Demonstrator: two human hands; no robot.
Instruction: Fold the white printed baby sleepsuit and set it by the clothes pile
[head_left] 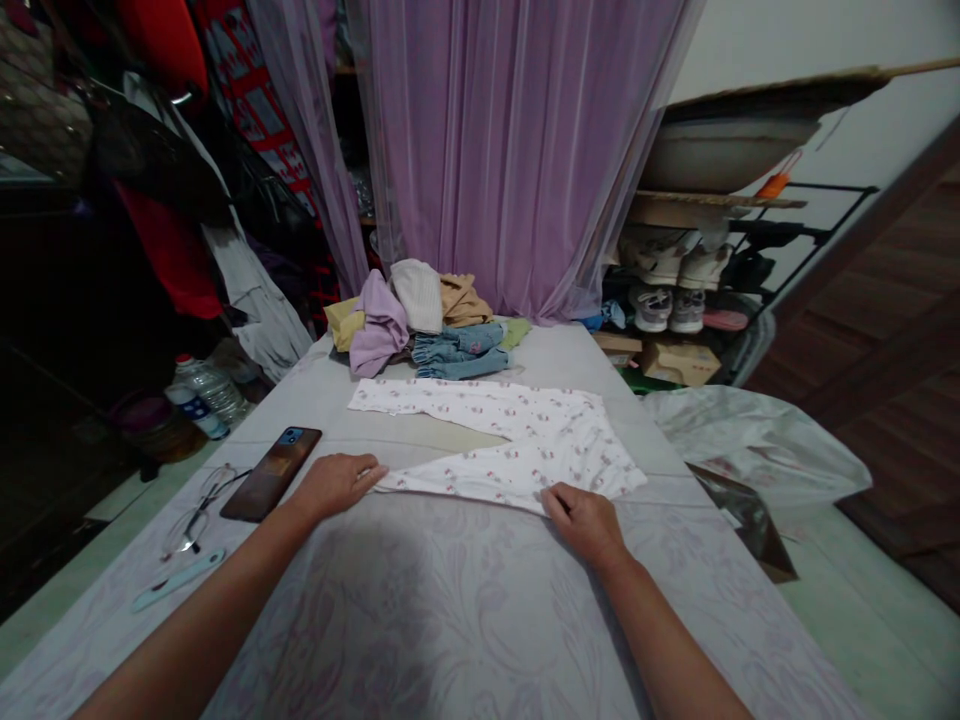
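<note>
A pair of white printed trousers (555, 440) lies flat across the table, its legs pointing left and its waist end at the right. My left hand (341, 482) is closed on the cuff of the nearer leg. At the near edge, toward the waist, my right hand (583, 520) grips the same trousers with its fingers curled in. The farther leg lies loose, with a gap between it and the nearer one. Behind the trousers sits a heap of clothes, among them a lilac garment (379, 325) and blue jeans (461, 350).
Left of my left hand are a phone (274, 472), eyeglasses (196, 512) and a pale blue strip-like object (178, 580). A purple curtain (517, 150) hangs behind the table (420, 620). Shoes (667, 305) stand on a rack at right, above a plastic bag (765, 440).
</note>
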